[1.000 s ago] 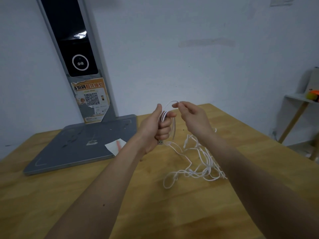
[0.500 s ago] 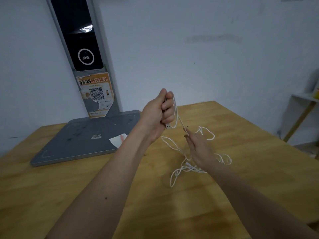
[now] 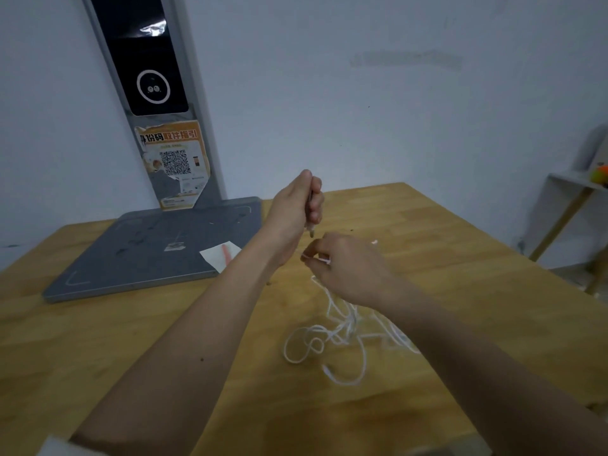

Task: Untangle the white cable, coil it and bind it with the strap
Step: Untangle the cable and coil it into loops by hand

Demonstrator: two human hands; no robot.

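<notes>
Still early in the coiling. Left hand (image 3: 292, 209), raised at centre frame, fist clenched round what appears to be the gathered start of the white cable (image 3: 332, 337), with the plug end (image 3: 311, 229) poking out below the fist; the number of turns inside the fist cannot be told. Right hand (image 3: 345, 264), just below and right of it, fingers curled and pinching a short run of the cable near the fingertips (image 3: 311, 256), seemingly ready to feed another loop up. No strap in sight anywhere, so binding not begun.

Most of the cable yet to be gathered, by the look of it: a loose heap on the wooden surface (image 3: 164, 357), lower centre-right of the frame, partly hidden under the right forearm. Thin, white, limp, lying in about 3 open loops that cross one another, 1 small curl nested inside a larger one, plus a free tail curving toward the bottom of the heap. Crossings appear slack rather than knotted, though motion blur prevents certainty. From the heap, 1 strand rising toward the right hand.

Left to do, as a judgement: drawing the remaining loops free, winding them into the left hand, then finding and closing the strap.
</notes>
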